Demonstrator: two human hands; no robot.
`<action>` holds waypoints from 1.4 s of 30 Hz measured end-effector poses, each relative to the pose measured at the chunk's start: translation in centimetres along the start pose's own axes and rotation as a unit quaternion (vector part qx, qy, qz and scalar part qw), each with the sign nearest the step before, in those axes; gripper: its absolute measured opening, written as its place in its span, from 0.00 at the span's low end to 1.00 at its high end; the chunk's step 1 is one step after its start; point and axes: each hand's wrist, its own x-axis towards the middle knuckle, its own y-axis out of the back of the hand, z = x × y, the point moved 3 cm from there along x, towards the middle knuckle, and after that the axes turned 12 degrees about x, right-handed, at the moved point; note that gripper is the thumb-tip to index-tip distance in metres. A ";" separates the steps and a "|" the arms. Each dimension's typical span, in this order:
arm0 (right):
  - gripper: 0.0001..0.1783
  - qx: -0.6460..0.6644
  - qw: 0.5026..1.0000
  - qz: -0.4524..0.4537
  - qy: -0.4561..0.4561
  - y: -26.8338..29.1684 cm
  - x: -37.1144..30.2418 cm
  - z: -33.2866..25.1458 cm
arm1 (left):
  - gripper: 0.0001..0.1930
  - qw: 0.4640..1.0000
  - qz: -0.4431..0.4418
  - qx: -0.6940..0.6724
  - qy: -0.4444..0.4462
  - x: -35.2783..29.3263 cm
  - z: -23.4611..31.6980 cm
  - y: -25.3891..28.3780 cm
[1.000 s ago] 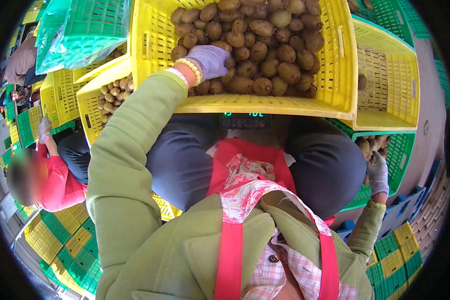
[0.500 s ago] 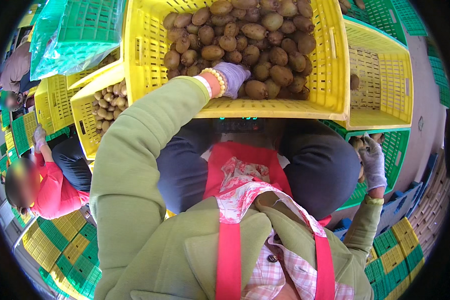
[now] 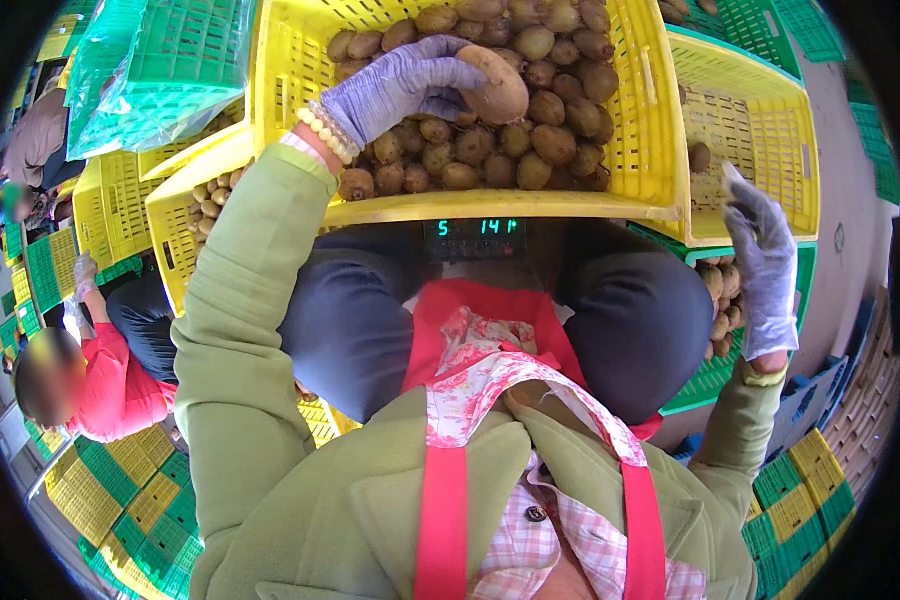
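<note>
A brown kiwifruit (image 3: 497, 90) is pinched in the fingers of my left hand (image 3: 395, 85), which wears a purple glove and a beaded bracelet. It is held above a large yellow crate (image 3: 470, 208) with many kiwifruit (image 3: 460, 175) piled inside. My right hand (image 3: 765, 255), in a pale thin glove, is raised at the right with its fingers apart and nothing visible in them. Below it stands a green crate (image 3: 705, 390) partly filled with kiwifruit (image 3: 722, 305). Beyond its fingertips is a yellow crate (image 3: 745, 230) with a few kiwifruit.
A digital scale display (image 3: 475, 228) glows under the large crate's near edge. Another yellow crate (image 3: 175, 260) of kiwifruit stands at the left, near plastic-wrapped green crates (image 3: 165, 75). A co-worker in red (image 3: 120, 385) sits at the far left.
My left hand has risen out of the pile with a kiwifruit in its fingers. My right hand has moved up from the green crate. The scale display reads differently.
</note>
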 end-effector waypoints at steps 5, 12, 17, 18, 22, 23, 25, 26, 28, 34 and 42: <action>0.27 -0.001 0.995 -0.082 0.051 -4.6 2.7 -5.5 | 0.26 0.998 -0.036 0.044 -0.012 -1.8 2.6 -3.5; 0.41 -0.002 0.973 -0.181 0.141 -9.5 4.1 -9.5 | 0.26 0.995 -0.065 0.076 -0.025 -2.4 3.2 -6.1; 0.44 -0.036 0.967 -0.223 0.119 -11.6 4.4 -10.0 | 0.24 0.997 -0.049 0.055 -0.023 -2.0 2.6 -7.1; 0.44 -0.024 0.967 -0.229 0.112 -11.9 4.5 -9.9 | 0.23 0.997 -0.058 0.038 -0.022 -1.9 2.7 -7.3; 0.42 0.014 0.966 -0.239 0.101 -12.4 4.7 -8.4 | 0.22 0.997 -0.068 0.009 -0.046 -1.6 2.6 -7.8; 0.42 0.024 0.966 -0.240 0.091 -12.3 4.8 -8.2 | 0.21 0.997 -0.070 -0.016 -0.033 -1.5 2.5 -7.7; 0.40 0.090 0.966 -0.196 0.140 -12.0 4.8 -7.7 | 0.21 0.997 -0.060 -0.006 -0.050 -0.9 1.5 -7.1; 0.38 0.129 0.969 -0.190 0.094 -11.3 5.1 -7.7 | 0.21 0.995 -0.044 0.030 -0.082 -0.4 0.8 -6.6; 0.35 0.208 0.962 -0.174 -0.001 -9.4 5.7 -7.2 | 0.21 0.999 -0.045 -0.023 -0.010 -0.8 2.4 -6.3; 0.36 0.210 0.969 0.036 -0.123 -2.2 9.7 3.0 | 0.18 0.971 -0.001 0.235 0.044 3.3 -3.5 -3.5; 0.38 0.187 0.943 0.102 -0.256 -0.9 10.1 18.0 | 0.31 0.810 -0.089 0.576 0.057 8.4 -4.1 -8.9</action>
